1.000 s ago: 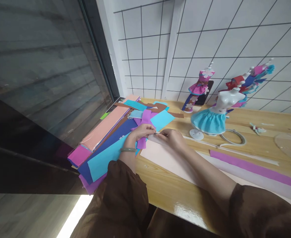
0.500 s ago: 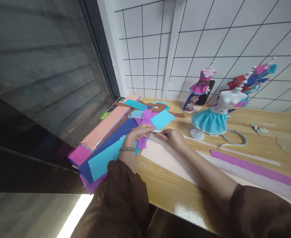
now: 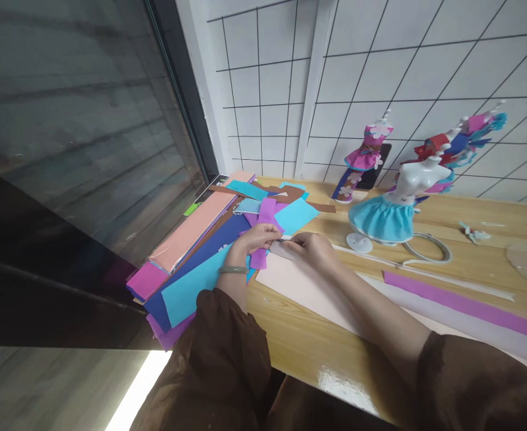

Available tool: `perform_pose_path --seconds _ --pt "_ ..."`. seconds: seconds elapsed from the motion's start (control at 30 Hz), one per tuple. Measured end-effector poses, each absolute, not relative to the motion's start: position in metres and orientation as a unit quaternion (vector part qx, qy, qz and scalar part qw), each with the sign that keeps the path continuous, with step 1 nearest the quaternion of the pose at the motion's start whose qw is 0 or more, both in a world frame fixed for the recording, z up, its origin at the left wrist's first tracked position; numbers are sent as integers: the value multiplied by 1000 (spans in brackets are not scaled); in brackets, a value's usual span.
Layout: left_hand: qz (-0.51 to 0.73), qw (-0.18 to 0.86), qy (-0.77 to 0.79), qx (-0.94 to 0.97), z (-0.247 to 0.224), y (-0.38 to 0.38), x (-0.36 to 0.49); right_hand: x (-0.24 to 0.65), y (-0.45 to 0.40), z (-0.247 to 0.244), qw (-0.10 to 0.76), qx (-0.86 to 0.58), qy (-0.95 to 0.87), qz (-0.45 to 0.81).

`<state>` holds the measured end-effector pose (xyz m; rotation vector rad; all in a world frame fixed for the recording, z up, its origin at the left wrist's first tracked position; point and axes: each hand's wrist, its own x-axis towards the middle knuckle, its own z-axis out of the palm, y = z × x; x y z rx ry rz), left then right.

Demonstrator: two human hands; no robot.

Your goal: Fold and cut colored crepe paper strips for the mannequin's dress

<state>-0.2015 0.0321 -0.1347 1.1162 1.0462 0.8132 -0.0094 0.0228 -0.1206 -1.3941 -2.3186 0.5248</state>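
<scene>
Both hands meet at the upper left corner of a pale pink sheet [image 3: 303,287] on the wooden table. The fingertips of my left hand [image 3: 255,237] pinch together at that corner, beside a purple strip [image 3: 259,258]. Just to the right, my right hand [image 3: 314,249] is closed in a pinch at the same edge. A narrow white tape [image 3: 365,256] runs rightward from behind my right hand, towards a tape roll [image 3: 447,254]. Its end seems to lie between my fingertips, though they partly hide it.
Blue sheets [image 3: 196,287], a wrapped peach pack [image 3: 200,227] and other coloured pieces cover the table's left side. A mannequin in a turquoise skirt [image 3: 382,220] stands behind, near a pink-dressed one [image 3: 366,157]. A purple strip [image 3: 465,305] lies at right. A dark glass panel [image 3: 88,120] borders the left.
Both hands stay at the sheet's corner, with only a slight shift of the fingers. The whole view has moved a little; nothing else has visibly changed.
</scene>
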Motion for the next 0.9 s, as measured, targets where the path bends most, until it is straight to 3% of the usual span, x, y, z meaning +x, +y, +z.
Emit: perform_pose_path --seconds 0.57,0.73,0.9 --pt "359 632 463 507 -135 31 -201 -7 14 -103 156 -495 -842 146" --pt "353 641 468 495 -132 29 -201 28 -10 -79 138 -502 -849 91" --pt "361 652 460 482 -125 28 -199 98 -58 -69 174 -507 -832 143"
